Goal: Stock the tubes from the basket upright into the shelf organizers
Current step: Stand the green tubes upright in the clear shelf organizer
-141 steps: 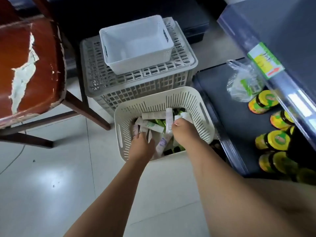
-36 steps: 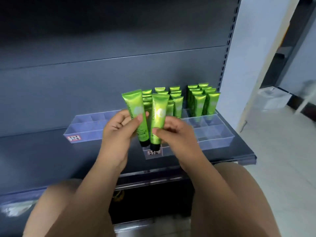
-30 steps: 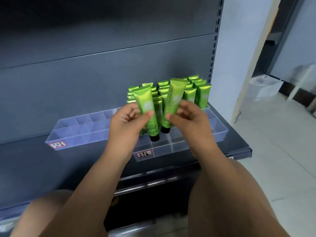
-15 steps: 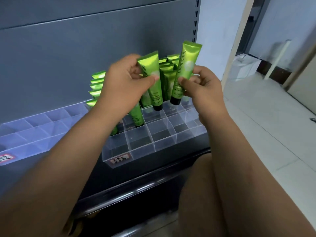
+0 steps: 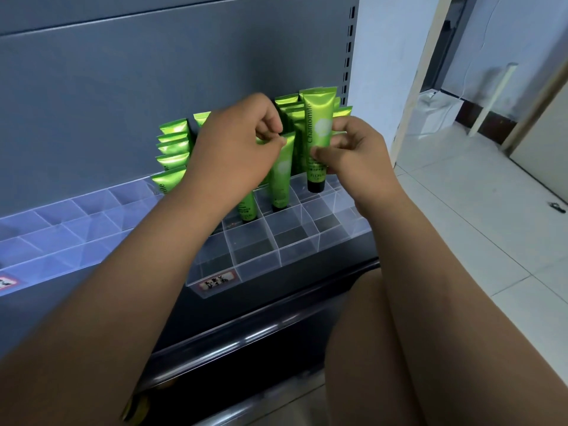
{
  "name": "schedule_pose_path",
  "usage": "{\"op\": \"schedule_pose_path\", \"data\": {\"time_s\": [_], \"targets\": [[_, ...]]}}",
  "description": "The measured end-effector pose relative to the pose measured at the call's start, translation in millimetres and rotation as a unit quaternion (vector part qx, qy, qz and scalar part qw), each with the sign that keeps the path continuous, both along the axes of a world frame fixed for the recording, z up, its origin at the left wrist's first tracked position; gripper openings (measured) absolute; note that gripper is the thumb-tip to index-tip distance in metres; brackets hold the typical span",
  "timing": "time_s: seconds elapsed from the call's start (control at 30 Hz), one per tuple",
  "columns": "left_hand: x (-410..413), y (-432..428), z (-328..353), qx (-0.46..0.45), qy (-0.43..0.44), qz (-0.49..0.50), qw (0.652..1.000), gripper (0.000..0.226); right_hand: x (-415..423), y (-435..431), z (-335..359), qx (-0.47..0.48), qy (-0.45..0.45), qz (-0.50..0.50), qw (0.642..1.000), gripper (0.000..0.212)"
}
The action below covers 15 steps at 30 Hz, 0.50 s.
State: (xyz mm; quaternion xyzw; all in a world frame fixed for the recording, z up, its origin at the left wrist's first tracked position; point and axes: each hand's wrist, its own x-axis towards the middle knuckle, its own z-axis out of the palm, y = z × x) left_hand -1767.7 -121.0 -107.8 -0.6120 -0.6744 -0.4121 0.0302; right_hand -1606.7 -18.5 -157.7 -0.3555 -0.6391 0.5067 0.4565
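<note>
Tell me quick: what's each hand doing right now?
Left hand: pinches the top of a green tube standing in the clear organizer.
Right hand: holds the Chamomile tube upright, cap down.

I see a glossy green plastic tube with a black cap (image 5: 318, 133) held upright, cap down, pinched in the right hand (image 5: 353, 155) just above the clear plastic shelf organizer with square compartments (image 5: 278, 252). A second green tube (image 5: 281, 173) stands cap down in a middle compartment, and the left hand (image 5: 233, 155) pinches its top edge. Just left of it a third green tube (image 5: 247, 209) stands in the next compartment. The other green tubes (image 5: 173, 149) stand upright in the back rows. A second clear organizer (image 5: 61, 222) lies on the left of the first.
</note>
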Motion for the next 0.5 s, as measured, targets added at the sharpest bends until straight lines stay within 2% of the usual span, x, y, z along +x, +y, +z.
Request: {"op": "schedule_pose_path", "data": {"time_s": [0.23,0.4,0.5], "targets": [[-2.9,-2.8,-0.8,-0.028,0.041,-0.005,0.999,0.017,-0.9,-2.3,-1.8,0.011,-0.010,0.012,1.000,0.030],[-2.7,1.3,-1.1,-0.051,0.124,-0.003,0.991,0.018,0.0,-1.2,-1.8,0.018,-0.010,0.017,1.000,0.030],[-1.6,5.2,-1.5,-0.046,0.138,-0.001,0.989,0.014,-0.8,-0.3,-2.8,0.039,-0.006,0.012,0.999,0.029]]}}
